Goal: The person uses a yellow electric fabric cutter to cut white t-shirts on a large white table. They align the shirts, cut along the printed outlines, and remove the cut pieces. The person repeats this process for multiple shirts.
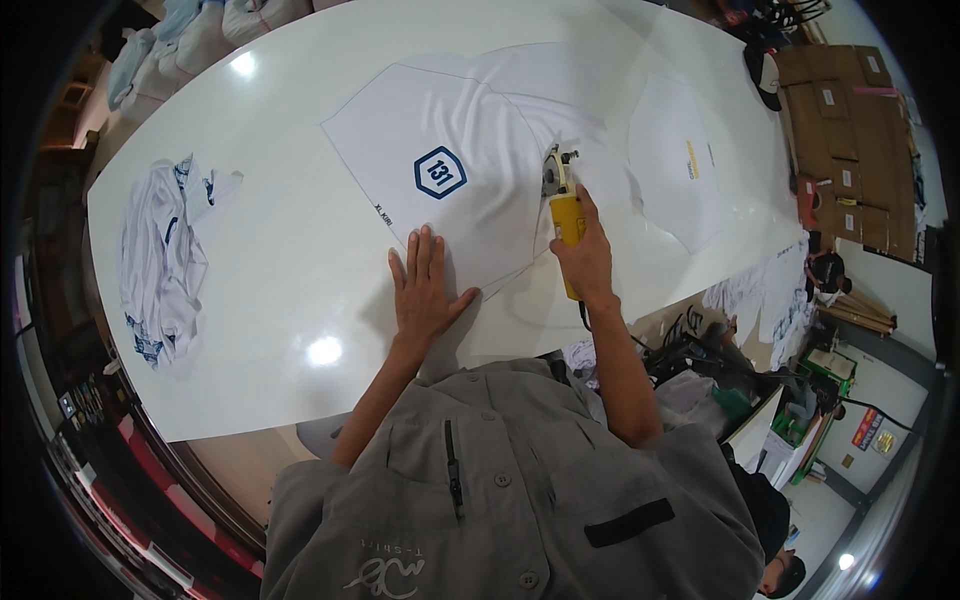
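Note:
My right hand (584, 252) is wrapped round the yellow body of an electric rotary fabric cutter (567, 222). Its round blade and metal head rest at the right edge of a white fabric piece (490, 220), which bears a dark blue hexagon print. My left hand (421, 287) lies flat with fingers spread, pressing on the lower left edge of that piece and the tabletop. More white fabric (575, 110) spreads beyond the cutter with soft wrinkles. Farther right lies a separate white piece (675, 170) with a small yellow print.
On the left of the white table (290, 250) sits a crumpled heap of white fabric (165, 265) with blue patterned parts. A black and white cap (764, 78) lies at the far right edge, beside brown cardboard (845, 150). Stuffed bags (200, 40) stand beyond the far left edge. People are at lower right.

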`<move>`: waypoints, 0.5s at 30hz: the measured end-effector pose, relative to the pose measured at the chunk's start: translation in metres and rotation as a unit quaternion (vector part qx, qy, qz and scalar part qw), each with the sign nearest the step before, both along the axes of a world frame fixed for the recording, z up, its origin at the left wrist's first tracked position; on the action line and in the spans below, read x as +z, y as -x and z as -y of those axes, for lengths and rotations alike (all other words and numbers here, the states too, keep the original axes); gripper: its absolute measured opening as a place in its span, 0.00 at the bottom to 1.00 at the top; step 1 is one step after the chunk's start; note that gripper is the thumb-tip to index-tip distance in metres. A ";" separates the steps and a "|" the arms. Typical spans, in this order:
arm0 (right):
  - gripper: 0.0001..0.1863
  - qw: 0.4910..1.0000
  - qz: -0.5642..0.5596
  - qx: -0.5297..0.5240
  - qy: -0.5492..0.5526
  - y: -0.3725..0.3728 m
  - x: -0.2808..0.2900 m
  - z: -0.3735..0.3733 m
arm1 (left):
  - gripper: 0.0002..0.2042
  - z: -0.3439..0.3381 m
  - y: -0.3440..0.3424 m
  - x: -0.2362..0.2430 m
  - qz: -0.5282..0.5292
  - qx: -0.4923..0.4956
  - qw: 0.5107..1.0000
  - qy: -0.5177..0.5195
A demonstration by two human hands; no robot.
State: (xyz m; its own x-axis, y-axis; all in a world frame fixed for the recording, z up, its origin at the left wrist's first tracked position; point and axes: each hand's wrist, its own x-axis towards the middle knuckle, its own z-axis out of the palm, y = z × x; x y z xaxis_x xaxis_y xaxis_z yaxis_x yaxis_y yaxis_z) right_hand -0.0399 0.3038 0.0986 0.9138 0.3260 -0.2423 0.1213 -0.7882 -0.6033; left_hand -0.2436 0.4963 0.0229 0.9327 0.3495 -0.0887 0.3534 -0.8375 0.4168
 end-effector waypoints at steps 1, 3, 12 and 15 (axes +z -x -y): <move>0.51 1.000 0.005 0.011 -0.004 -0.004 0.000 0.000 | 0.54 -0.001 0.000 0.001 -0.005 -0.002 1.000 -0.003; 0.51 1.000 0.006 0.020 -0.004 -0.011 0.001 0.000 | 0.54 -0.003 0.001 0.004 -0.020 -0.001 1.000 -0.005; 0.51 0.998 -0.031 0.051 0.000 -0.051 0.004 -0.005 | 0.55 -0.008 0.003 0.010 -0.040 0.000 0.999 -0.016; 0.50 0.997 -0.030 0.076 -0.009 -0.066 0.004 -0.009 | 0.55 -0.008 0.004 0.009 -0.021 0.006 0.999 -0.036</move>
